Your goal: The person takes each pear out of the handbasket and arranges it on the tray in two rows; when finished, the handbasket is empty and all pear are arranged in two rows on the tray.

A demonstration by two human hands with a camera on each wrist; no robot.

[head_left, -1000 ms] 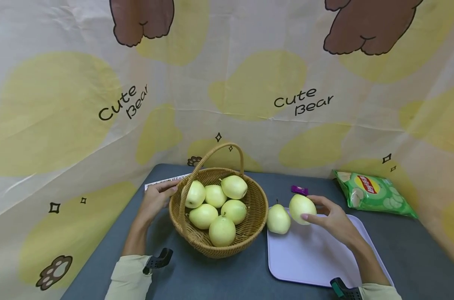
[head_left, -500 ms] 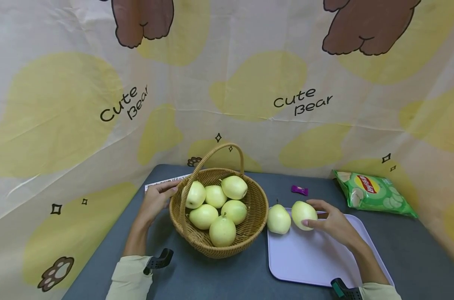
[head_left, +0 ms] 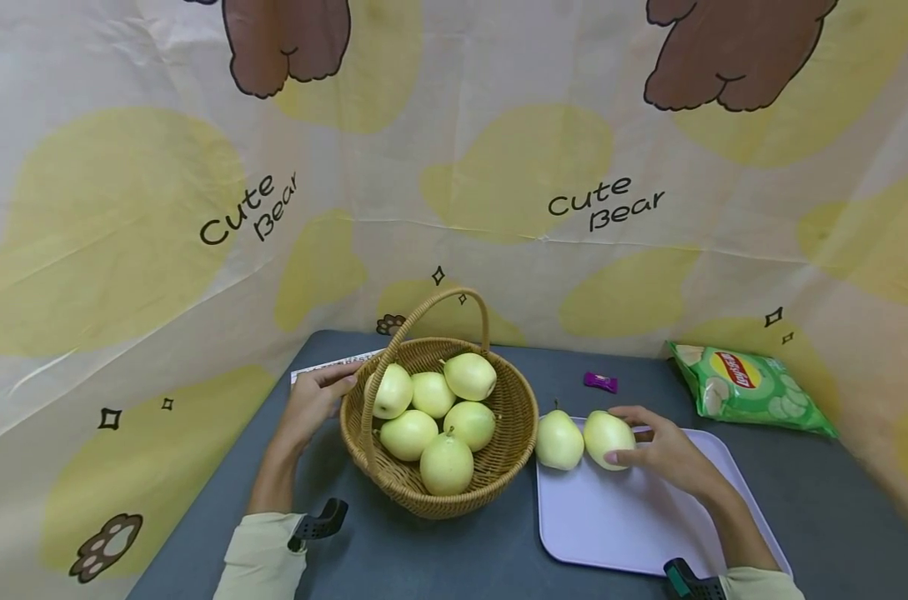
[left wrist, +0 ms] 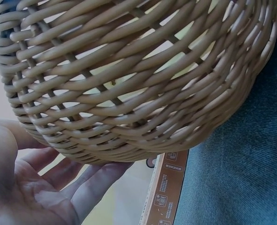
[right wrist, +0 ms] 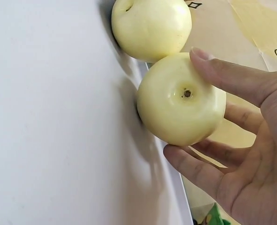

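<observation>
My right hand (head_left: 667,454) holds a pale green pear (head_left: 608,439) between thumb and fingers, low over the lilac tray (head_left: 611,525). In the right wrist view the thumb lies along one side of this pear (right wrist: 180,108) and the fingers along the other. Another pear (head_left: 559,440) stands beside it at the tray's left corner. On the left, my left hand (head_left: 314,400) rests against the outside of a wicker basket (head_left: 524,450) near its handle. The left wrist view has those fingers (left wrist: 101,185) relaxed against the woven wall. Several pears (head_left: 446,464) lie inside the basket.
A green chip bag (head_left: 749,389) lies at the back right, and a small purple packet (head_left: 600,382) behind the tray. A printed white sheet or box edge (head_left: 333,365) shows behind the left hand. The patterned cloth (head_left: 499,183) hangs behind the table.
My right hand has lowered its pear towards the tray, beside the other pear. The purple packet, partly covered before, shows fully. My left hand stays at the basket.
</observation>
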